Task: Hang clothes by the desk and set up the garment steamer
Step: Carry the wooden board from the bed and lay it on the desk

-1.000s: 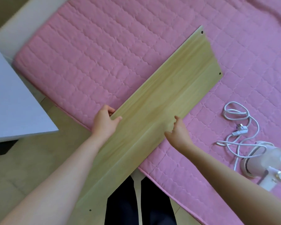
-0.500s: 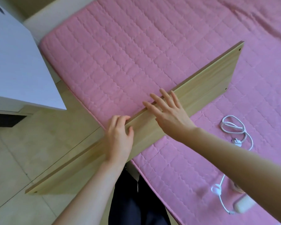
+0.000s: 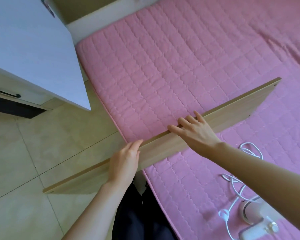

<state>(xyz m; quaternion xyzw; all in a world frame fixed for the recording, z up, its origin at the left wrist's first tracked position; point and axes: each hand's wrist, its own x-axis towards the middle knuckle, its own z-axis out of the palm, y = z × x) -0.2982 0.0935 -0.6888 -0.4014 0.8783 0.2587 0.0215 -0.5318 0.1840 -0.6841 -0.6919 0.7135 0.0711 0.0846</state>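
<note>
Low in the frame, dark trousers [image 3: 139, 220]. Bottom right: white garment steamer [image 3: 255, 217] on the pink bed [image 3: 163, 66], its white cord [image 3: 235, 181] looped beside it. Mid frame, the left hand [image 3: 124, 163] holds the top edge of a long wood board [image 3: 232, 108] standing on edge, fingers curled over it, I think. Right hand [image 3: 196, 132] lies on the same edge w/ fingers straight & spread. Board runs from the tiled floor [image 3: 24, 153] up across the bed. Upper left: white bench [image 3: 29, 45] w/ a drawer.

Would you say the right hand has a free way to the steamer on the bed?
Probably yes: the steamer lies by the right forearm, nothing between, but the right hand now rests on the board.
</note>
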